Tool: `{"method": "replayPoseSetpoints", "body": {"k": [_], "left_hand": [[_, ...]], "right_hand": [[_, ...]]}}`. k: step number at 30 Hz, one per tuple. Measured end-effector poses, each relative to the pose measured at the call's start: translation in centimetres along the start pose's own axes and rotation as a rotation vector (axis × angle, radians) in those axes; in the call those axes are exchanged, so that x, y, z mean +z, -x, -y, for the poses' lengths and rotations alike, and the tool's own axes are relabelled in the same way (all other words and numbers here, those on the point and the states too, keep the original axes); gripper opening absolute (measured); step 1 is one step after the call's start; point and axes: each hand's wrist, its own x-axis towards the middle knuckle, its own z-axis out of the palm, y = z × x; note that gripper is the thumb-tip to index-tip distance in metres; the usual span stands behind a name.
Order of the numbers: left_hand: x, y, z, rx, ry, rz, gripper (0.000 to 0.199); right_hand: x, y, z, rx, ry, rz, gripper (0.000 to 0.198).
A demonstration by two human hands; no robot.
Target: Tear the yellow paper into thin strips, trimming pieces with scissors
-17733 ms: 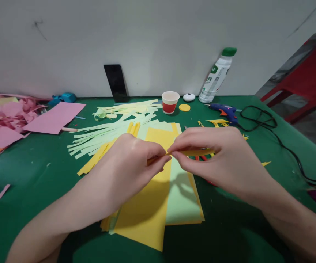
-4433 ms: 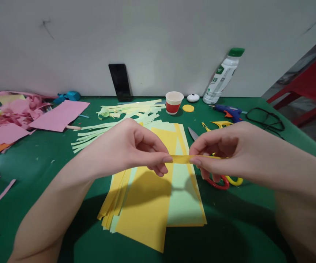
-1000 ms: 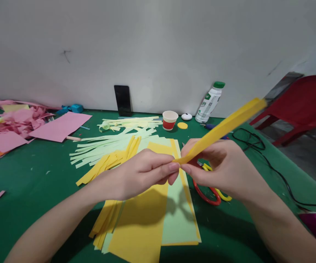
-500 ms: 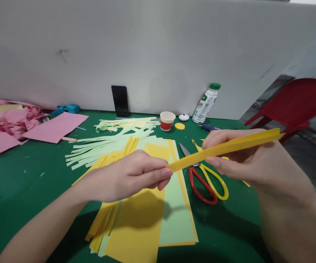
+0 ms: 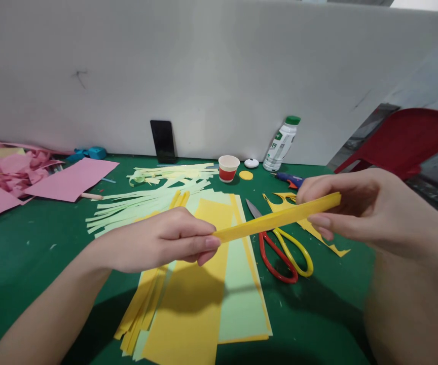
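A narrow yellow paper strip [image 5: 276,219] stretches between my hands, rising toward the right, with a fold line along its length. Its left end is pinched between the thumb and fingers of my left hand [image 5: 166,238]. Around its right part curl the thumb and fingers of my right hand [image 5: 350,203]; the exact contact is partly hidden. Below lie a wide yellow paper sheet [image 5: 188,314] and pale green sheets [image 5: 242,304], with several yellow strips [image 5: 139,314] at their left. Scissors [image 5: 285,253] with one red and one yellow handle rest under the strip's right half.
Pale green strips [image 5: 112,213] fan out behind my left hand. At the back stand a phone [image 5: 162,142], a paper cup [image 5: 228,170] and a leaning bottle [image 5: 281,144]. A blue glue gun [image 5: 287,178] and yellow scraps [image 5: 318,233] lie right; pink paper [image 5: 74,180] lies left.
My right hand has moved right and slightly away from my left along the strip. The strip's right end now shows nearer my right fingers. My left hand keeps its pinch.
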Motion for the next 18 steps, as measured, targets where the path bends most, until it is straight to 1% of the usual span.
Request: {"method": "replayPoseSetpoints", "body": {"k": [5,9,13,15,16,18], "left_hand": [[-0.3,0.1,0.2,-0.027,0.001,0.016,0.037],[-0.4,0.1,0.3,-0.043,0.000,0.024,0.037],[-0.7,0.3,0.4,-0.058,-0.010,0.026,0.039],[-0.9,0.4,0.5,-0.056,0.004,0.032,0.038],[-1.0,0.4,0.6,-0.056,0.023,0.023,0.038],[-1.0,0.4,0.7,-0.055,0.083,-0.024,0.038]], "right_hand": [[-0.7,0.0,-0.2,0.094,0.049,0.056,0.013],[-1.4,0.1,-0.5,0.122,0.120,0.040,0.018],[-2.6,0.3,-1.3,0.136,0.171,0.015,0.018],[-3.3,0.3,-1.8,0.087,0.155,-0.057,0.017],[-3.5,0.3,-2.1,0.052,0.127,-0.120,0.017],[-3.8,0.1,-2.3,0.000,0.062,-0.237,0.015]]}}
